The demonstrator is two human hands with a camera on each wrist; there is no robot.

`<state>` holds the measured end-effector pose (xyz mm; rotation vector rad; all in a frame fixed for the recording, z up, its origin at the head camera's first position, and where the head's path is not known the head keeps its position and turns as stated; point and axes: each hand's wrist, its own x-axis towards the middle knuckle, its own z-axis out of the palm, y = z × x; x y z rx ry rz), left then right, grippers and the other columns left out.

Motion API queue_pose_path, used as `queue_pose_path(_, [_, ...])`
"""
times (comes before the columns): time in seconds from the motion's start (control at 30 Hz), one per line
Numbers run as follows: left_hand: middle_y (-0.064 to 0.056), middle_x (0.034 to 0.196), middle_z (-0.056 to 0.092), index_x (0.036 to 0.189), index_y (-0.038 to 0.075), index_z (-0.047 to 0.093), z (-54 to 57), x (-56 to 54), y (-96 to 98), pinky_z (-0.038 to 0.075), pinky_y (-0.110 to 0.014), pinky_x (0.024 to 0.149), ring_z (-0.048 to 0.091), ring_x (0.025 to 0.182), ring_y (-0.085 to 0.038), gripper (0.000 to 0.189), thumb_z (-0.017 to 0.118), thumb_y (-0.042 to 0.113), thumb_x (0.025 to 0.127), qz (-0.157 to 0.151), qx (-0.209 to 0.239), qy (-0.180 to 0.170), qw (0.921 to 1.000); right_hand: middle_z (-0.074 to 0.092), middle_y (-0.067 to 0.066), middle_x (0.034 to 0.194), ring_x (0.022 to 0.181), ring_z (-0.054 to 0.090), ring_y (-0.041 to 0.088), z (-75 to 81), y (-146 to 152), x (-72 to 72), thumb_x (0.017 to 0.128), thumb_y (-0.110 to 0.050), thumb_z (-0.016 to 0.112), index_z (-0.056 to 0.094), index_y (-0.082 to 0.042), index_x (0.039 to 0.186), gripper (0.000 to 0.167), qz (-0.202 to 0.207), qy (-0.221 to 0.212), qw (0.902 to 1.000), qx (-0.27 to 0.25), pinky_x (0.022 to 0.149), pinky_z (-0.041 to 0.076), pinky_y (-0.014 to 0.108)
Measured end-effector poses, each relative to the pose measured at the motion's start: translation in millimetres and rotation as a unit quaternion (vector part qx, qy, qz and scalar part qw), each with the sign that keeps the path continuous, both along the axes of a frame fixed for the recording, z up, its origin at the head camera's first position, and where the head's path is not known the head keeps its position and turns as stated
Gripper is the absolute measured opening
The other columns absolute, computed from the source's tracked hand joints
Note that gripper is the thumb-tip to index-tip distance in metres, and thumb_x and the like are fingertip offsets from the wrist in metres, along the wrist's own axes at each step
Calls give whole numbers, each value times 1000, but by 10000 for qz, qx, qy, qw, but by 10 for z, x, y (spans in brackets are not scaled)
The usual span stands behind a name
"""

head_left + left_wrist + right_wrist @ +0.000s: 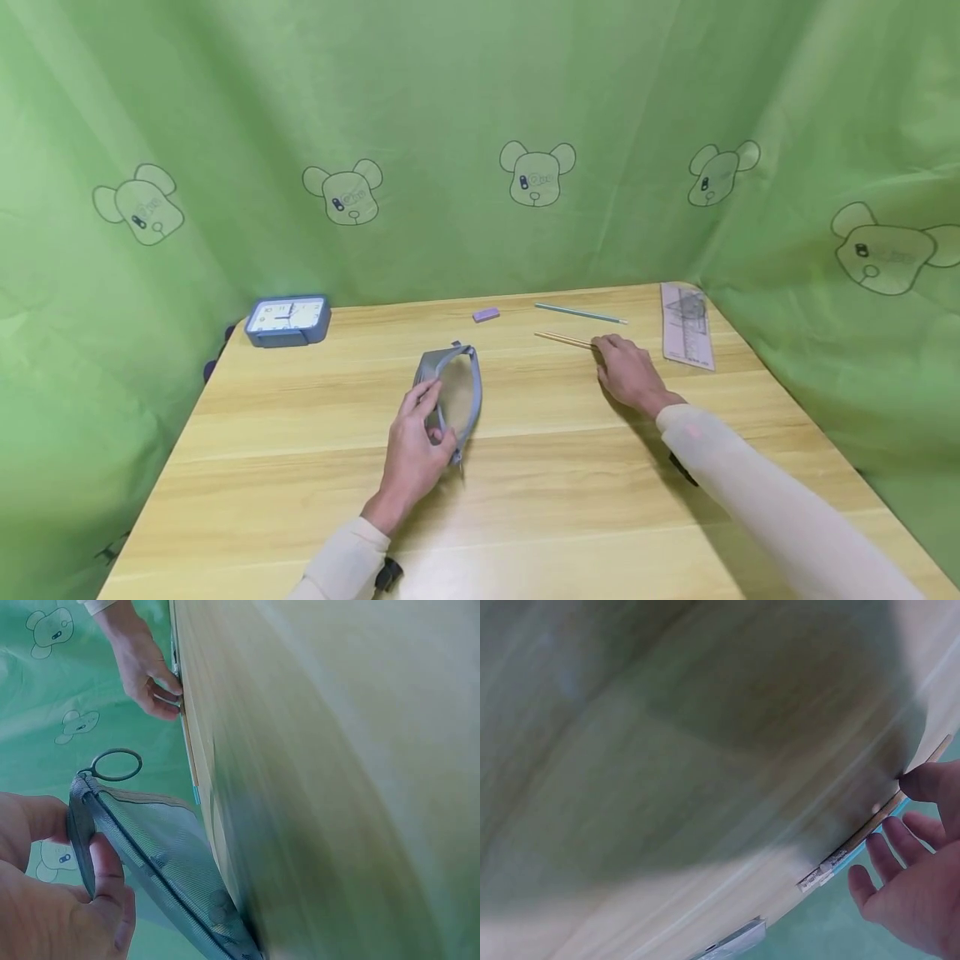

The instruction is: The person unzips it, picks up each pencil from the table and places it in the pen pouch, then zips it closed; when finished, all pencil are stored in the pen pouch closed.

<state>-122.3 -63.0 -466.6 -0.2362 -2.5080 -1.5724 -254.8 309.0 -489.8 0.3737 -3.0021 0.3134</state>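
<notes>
Left hand: pinches side wall of pouch between thumb and fingers. Pouch location: on bench, slightly left of centre. Done: pouch unzipped, mouth spread, ring at zip end.

Contents of pouch: pale lining visible through mouth, with no article recognisable. Faint marks on mesh side in left wrist view; cannot tell whether print or contents.

Right hand: appears to pinch brown pencil at one end, thumb opposite fingertips, low over bench. Cannot tell whether lifted, nor whether single or paired. Judged stage: pickup only, with insertion not yet done.

Left outside pouch, beyond brown pencil: ruler set at right, apparently in flat clear sleeve; clock at far left corner; eraser beyond pouch; green pencil near far edge. Behind bench: green curtain.
</notes>
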Motion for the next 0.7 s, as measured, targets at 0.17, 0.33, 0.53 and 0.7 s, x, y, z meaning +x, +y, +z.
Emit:
queue_pose_path(0.17, [-15, 165, 46, 157, -5, 48, -3, -4, -2, 61, -17, 65, 59, 75, -5, 75, 73, -9, 86, 1, -18, 3, 10000, 58, 32, 148, 135, 55, 55, -1, -5, 8, 101, -7, 66, 60, 4, 144, 44, 29, 105, 9999, 47, 108, 48, 77])
queue_pose_path(0.33, [-15, 165, 46, 157, -5, 48, 1, -9, -3, 61, -18, 64, 59, 75, -6, 76, 73, -9, 86, -6, 21, -13, 10000, 61, 30, 144, 131, 58, 54, -36, -13, 31, 101, -7, 66, 65, 4, 138, 40, 82, 264, 9995, 153, 105, 51, 74])
queue_pose_path(0.53, [-14, 166, 46, 157, -5, 48, 0, -11, -3, 61, -18, 65, 59, 76, -6, 76, 73, -10, 86, 6, 25, -41, 10000, 64, 29, 137, 124, 61, 53, -35, -16, 33, 100, -8, 65, 67, 1, 136, 38, 81, 216, 9997, -104, 102, 51, 74])
queue_pose_path(0.7, [-15, 166, 45, 158, -4, 47, 2, -8, -8, 61, -18, 64, 59, 76, -6, 77, 74, -10, 86, 20, 14, -81, 10000, 68, 27, 124, 113, 66, 50, -33, 1, 46, 99, -3, 65, 71, 3, 128, 30, 246, 221, 9985, -425, 98, 57, 68])
